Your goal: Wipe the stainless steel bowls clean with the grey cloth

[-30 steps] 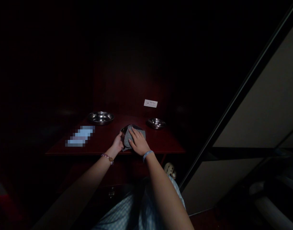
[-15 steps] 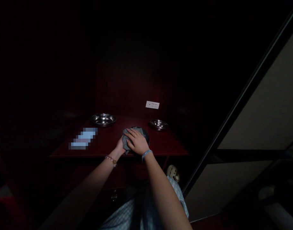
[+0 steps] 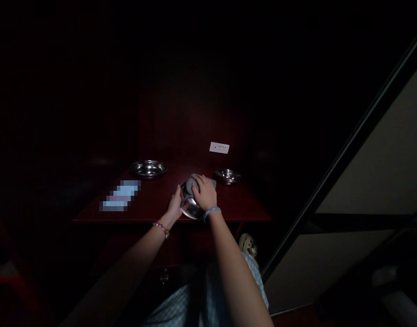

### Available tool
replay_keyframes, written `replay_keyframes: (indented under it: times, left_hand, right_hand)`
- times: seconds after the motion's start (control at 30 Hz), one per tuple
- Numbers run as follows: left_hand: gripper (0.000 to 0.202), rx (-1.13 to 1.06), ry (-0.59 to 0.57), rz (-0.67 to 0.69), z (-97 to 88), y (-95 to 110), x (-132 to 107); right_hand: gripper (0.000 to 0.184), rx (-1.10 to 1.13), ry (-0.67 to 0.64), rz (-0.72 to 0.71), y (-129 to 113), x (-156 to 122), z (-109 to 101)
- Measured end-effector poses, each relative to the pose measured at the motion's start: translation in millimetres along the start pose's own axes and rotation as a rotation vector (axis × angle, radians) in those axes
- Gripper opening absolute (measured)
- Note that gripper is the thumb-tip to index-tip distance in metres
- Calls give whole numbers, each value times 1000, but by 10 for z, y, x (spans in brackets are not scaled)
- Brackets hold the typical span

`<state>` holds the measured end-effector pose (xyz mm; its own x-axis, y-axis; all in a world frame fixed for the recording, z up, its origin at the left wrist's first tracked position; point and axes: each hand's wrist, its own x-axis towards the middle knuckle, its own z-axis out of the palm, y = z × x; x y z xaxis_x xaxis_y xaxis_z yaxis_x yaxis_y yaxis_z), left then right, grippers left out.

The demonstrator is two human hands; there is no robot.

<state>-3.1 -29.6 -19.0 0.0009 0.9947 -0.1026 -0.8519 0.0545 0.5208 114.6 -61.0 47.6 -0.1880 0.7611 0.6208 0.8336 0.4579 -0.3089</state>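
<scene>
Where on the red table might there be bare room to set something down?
Bare table shows between the pixelated patch and left hand, and in front of the small bowls, right of the right hand. Crowded: front centre, where the hands hold a metal bowl and cloth.

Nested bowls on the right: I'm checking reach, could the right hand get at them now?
Likely yes: the right hand is on the gray cloth, but nothing visible blocks the nested bowls.

Held bowl (image 3: pixel 192 209): glossy, smooth metal from my end
Cloth (image 3: pixel 191 186): matt, I'd say rough
Table (image 3: pixel 157 202): faintly glossy, wood-like
Dish (image 3: pixel 149 170), back left corner: polished metal
Stacked bowls (image 3: pixel 228 177), back right corner: shiny metal
</scene>
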Motion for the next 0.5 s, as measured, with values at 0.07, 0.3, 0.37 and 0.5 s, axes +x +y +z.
replay_keyframes:
  times: [0.07, 0.3, 0.37, 0.5]
  left_hand:
    - [24, 52, 56, 6, 55, 36, -52]
    - [25, 135, 138, 4, 128, 84, -109]
    - [25, 153, 134, 9, 132, 90, -113]
    - [27, 164, 147, -14, 144, 112, -135]
  right_hand:
    - [45, 36, 19, 119, 122, -27, -37]
    - [49, 168, -2, 426, 375, -167, -66]
    - [51, 172, 34, 438, 345, -180, -20]
    - [52, 97, 136, 408, 200, -188, 114]
